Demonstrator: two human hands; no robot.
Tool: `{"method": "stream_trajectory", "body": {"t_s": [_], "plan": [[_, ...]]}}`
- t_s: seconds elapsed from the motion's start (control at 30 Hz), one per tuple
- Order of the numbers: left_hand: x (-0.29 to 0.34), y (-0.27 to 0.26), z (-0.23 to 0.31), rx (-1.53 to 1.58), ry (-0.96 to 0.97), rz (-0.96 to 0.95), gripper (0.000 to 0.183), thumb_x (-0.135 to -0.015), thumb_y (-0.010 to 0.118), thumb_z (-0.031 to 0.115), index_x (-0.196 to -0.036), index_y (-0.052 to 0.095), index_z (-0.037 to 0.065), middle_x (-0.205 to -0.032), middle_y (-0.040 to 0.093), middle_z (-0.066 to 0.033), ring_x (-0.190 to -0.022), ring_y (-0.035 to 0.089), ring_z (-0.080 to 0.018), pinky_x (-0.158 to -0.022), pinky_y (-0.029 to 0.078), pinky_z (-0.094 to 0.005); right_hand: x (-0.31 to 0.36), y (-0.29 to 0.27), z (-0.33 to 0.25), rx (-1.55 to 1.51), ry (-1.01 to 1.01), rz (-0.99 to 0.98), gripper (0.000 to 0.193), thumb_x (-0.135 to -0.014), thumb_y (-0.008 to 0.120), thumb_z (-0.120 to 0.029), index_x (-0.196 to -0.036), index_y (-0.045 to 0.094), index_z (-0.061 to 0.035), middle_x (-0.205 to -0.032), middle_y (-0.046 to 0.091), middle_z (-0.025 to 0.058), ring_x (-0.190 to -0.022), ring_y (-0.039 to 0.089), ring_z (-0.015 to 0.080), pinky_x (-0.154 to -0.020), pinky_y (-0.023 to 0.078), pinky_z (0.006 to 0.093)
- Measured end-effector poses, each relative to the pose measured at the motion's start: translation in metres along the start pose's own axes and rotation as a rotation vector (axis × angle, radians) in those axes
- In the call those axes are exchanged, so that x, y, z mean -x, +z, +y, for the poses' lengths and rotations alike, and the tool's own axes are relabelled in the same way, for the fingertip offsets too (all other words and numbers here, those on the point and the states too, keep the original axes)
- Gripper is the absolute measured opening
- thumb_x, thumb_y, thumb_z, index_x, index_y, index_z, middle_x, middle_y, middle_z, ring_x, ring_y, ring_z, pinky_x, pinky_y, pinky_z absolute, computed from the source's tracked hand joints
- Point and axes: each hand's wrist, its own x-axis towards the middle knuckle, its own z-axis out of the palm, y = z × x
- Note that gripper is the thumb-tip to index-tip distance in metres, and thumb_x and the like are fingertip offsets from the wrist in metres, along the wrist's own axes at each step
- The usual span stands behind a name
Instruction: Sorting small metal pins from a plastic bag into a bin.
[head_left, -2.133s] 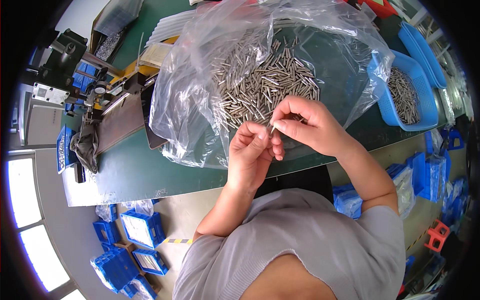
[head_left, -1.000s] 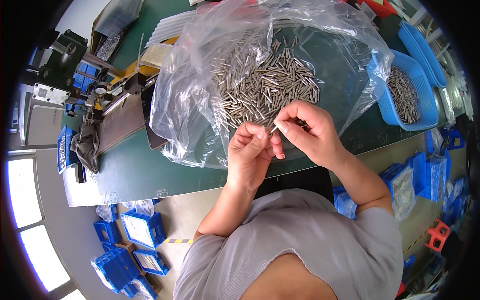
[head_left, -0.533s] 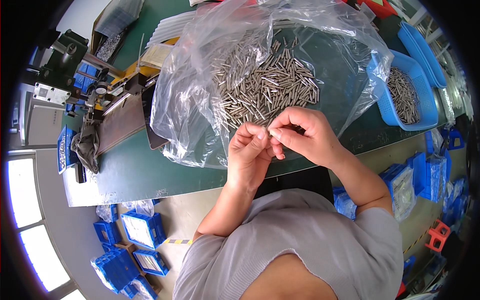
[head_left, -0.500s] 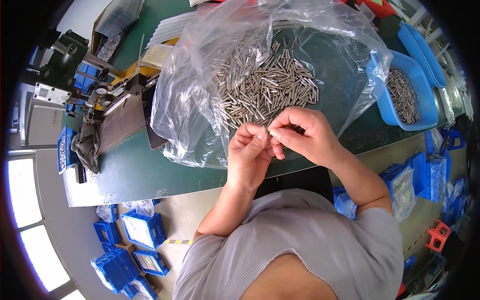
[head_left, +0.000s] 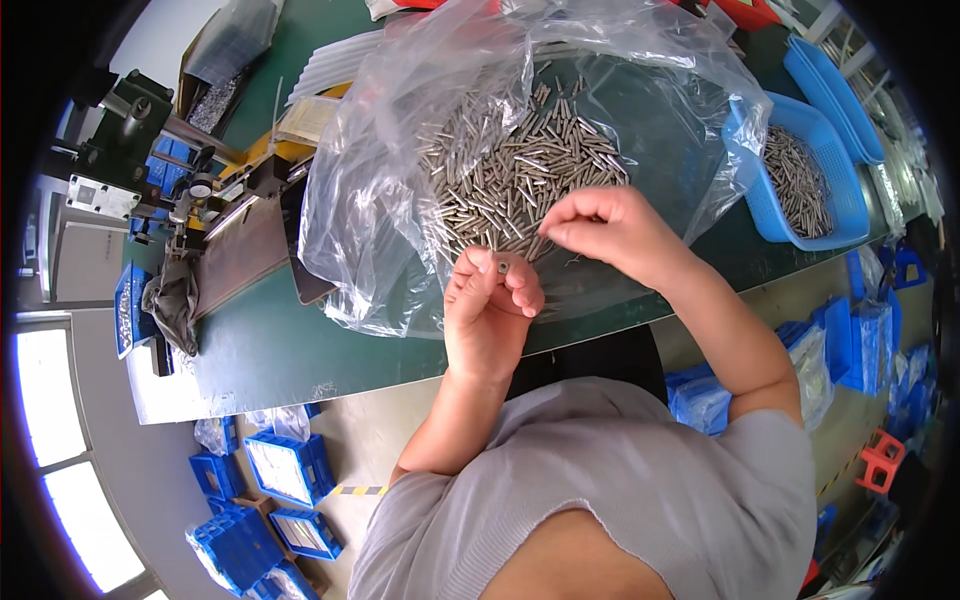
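A heap of short, slim metal pins (head_left: pixel 510 180) lies on a clear plastic bag (head_left: pixel 360 230) spread over the green table. At the near edge of the heap, my left hand (head_left: pixel 487 310) is closed, palm up, around a small metal piece (head_left: pixel 503 267) whose round end shows between thumb and fingers. Apart from it, to the right, my right hand (head_left: pixel 620 238) hovers low over the heap's near right side. Its thumb and forefinger are pinched together; anything between their tips is too small to make out.
A blue basket (head_left: pixel 850 210) holding similar pins stands at the right, with stacked blue trays (head_left: pixel 825 95) behind it. To the left are a bench fixture with a dial gauge (head_left: pixel 200 187) and a dark cloth (head_left: pixel 175 305). Blue crates (head_left: pixel 285 465) stand on the floor.
My hands were together at the fingertips and have parted. The right one moved up and to the right, the left slightly left; the small metal piece now shows in the left.
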Motion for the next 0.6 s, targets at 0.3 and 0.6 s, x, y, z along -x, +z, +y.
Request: {"method": "stream_trajectory", "body": {"t_s": [0.3,0.6], "plan": [[0.001,0.000,0.002,0.021,0.014,-0.073,0.010,-0.091,0.053,0.015,-0.086,0.052,0.006,-0.073,0.053,-0.0082,-0.061,0.047,-0.0163,-0.051,0.040,-0.0272,0.001,0.010,0.000,0.837,-0.370,-0.095,0.010,-0.072,0.067,-0.011,-0.078,0.060,-0.0069,-0.072,0.059,0.0076,-0.066,0.060,0.0274,-0.057,0.048,0.0367],[0.000,-0.001,0.000,-0.087,-0.008,-0.055,0.009,-0.091,0.052,0.013,-0.086,0.052,0.005,-0.078,0.057,-0.0119,-0.062,0.053,-0.0179,-0.054,0.045,-0.0289,0.001,-0.001,-0.001,0.271,-0.178,0.000,0.007,-0.083,0.059,-0.009,-0.082,0.055,-0.0037,-0.069,0.053,-0.0014,-0.056,0.051,0.0106,-0.051,0.041,0.0263]]}}
